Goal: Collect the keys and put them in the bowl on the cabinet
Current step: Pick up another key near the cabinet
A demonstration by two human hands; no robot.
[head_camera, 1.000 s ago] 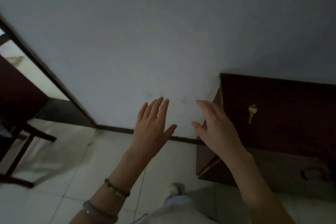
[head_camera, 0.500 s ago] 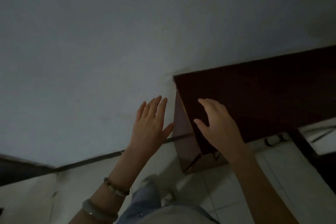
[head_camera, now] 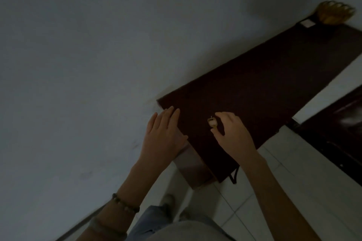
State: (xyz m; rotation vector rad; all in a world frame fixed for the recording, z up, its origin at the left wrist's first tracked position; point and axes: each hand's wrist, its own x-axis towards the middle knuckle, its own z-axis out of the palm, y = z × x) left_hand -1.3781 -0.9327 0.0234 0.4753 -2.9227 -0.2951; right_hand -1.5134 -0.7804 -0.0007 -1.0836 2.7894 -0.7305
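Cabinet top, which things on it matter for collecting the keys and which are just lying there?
For the job: key, right hand closing around it, golden bowl, cabinet.
Just there: small pale card, left hand resting at the cabinet's edge.

Cabinet top dark matt wood; key pale metal; floor glossy tile; wall matt paint.
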